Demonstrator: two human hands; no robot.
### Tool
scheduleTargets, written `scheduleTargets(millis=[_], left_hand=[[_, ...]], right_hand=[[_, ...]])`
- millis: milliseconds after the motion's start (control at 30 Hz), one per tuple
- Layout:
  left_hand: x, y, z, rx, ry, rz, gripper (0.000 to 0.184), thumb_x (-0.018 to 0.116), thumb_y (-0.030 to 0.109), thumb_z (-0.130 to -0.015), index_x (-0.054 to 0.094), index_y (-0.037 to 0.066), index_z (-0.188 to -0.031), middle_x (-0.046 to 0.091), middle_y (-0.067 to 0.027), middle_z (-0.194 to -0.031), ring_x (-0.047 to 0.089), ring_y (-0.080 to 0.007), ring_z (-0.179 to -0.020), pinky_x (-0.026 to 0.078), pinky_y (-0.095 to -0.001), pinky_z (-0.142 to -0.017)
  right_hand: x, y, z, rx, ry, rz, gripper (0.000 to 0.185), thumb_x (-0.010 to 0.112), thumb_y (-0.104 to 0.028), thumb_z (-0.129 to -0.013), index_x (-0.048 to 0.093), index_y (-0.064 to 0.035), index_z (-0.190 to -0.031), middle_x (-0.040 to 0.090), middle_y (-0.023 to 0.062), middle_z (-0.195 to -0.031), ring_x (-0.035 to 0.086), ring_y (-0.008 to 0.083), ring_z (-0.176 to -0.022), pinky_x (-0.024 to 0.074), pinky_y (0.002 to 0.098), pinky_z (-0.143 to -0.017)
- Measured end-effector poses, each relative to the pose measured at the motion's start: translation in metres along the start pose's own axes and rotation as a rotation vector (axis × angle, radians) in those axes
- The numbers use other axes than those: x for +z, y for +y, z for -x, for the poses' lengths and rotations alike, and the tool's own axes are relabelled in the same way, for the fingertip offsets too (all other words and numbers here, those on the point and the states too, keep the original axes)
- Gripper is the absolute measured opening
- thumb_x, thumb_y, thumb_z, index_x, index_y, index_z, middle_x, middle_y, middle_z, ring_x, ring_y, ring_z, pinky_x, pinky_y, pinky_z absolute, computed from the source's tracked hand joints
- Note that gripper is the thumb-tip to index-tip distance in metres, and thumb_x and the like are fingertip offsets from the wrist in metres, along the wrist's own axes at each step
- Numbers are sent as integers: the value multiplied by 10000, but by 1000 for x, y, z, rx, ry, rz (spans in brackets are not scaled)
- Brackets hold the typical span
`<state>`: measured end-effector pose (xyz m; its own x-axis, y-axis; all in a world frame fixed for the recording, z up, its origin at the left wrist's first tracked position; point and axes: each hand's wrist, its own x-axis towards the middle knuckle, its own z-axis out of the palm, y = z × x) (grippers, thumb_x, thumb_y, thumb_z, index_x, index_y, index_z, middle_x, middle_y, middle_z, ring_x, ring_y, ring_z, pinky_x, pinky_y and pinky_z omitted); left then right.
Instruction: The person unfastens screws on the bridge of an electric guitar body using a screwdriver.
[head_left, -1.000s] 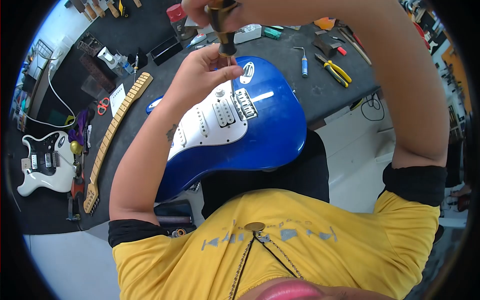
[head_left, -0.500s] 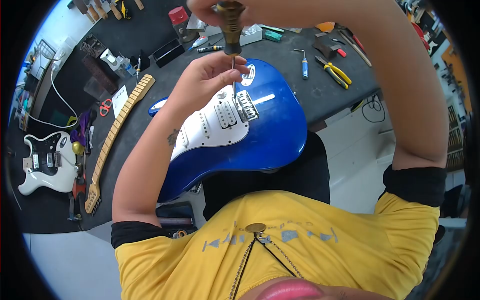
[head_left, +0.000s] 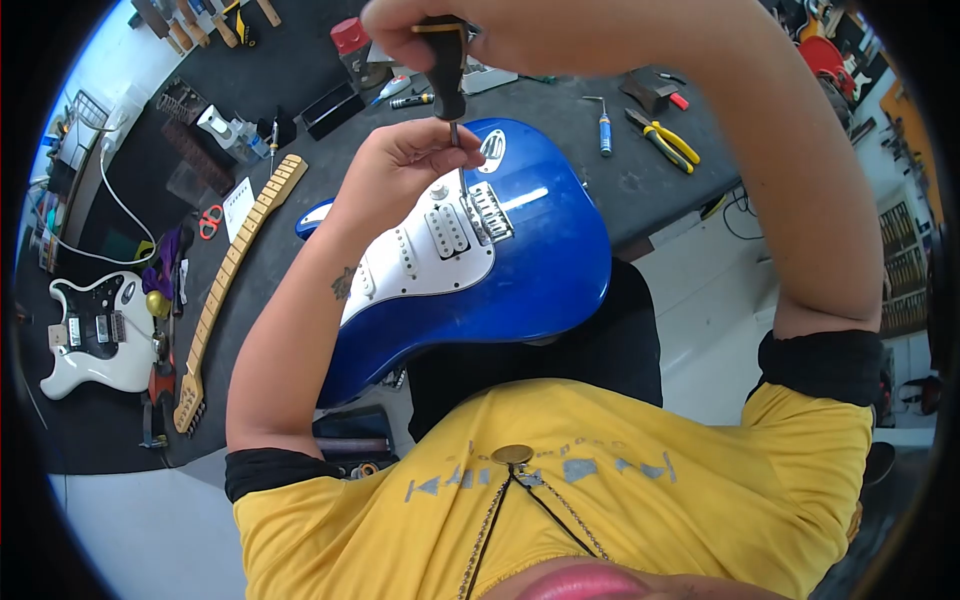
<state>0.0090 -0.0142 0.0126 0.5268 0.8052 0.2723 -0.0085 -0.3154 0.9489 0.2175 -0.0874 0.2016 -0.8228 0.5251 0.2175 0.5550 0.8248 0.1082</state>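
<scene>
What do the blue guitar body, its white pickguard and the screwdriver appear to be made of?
Blue guitar body: probably wood under glossy paint; a bright reflected streak shows the gloss, but the finish hides the core.
White pickguard: likely plastic, thin and evenly white.
Screwdriver: slim, straight shaft, apparently metal; dark handle, perhaps plastic, though its look leaves that open.

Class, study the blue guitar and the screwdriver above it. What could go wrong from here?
1. The screwdriver runs down to the bridge edge, right beside the pickguard; a slip might scratch either, or the glossy blue body.
2. The left hand is at the shaft while the right hand holds the handle above, so a slip could jab the fingers.
3. The body extends past the bench edge, so hard pressing might shift it.
</scene>
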Motion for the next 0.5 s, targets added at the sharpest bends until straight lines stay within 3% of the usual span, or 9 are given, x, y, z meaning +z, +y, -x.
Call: scheduleTargets(millis=[100,200,267,333,500], left_hand=[[-5,-11,-1,38,23,-27,158,820,56,-878,700,-13,-953,741,-71,-937,716,-132,-866,579,-267,-804],[-9,-17,0,34,26,-126,158,799,36,-894,721,-28,-1016,750,-88,-950,725,-143,-899,581,-275,-812],[-7,-11,-2,3,34,-208,158,797,28,-895,727,-30,-1024,751,-89,-936,725,-141,-904,581,-276,-806],[3,2,1,-11,44,-66,150,811,36,-884,721,-22,-989,746,-75,-899,714,-123,-875,576,-271,-785],[-1,-5,0,27,50,-62,165,828,39,-869,708,-6,-973,732,-56,-866,689,-89,-821,558,-250,-753]], right_hand=[[2,-13,-5,241,47,25,376,704,-323,-922,653,-30,-1151,716,212,-996,689,405,-965,544,451,-866],[-1,-7,-13,280,-11,-8,302,703,-239,-894,653,-14,-1090,703,211,-958,685,393,-936,545,446,-853],[-1,-3,-5,125,-26,-19,261,705,-201,-889,648,-6,-1052,687,198,-948,676,381,-938,542,430,-861],[-2,6,-3,-5,-36,-4,217,707,-151,-878,640,4,-1015,667,183,-939,665,368,-940,538,415,-871],[11,4,7,-55,178,-256,285,745,-159,-879,612,8,-1068,628,174,-938,643,365,-951,524,394,-889]])
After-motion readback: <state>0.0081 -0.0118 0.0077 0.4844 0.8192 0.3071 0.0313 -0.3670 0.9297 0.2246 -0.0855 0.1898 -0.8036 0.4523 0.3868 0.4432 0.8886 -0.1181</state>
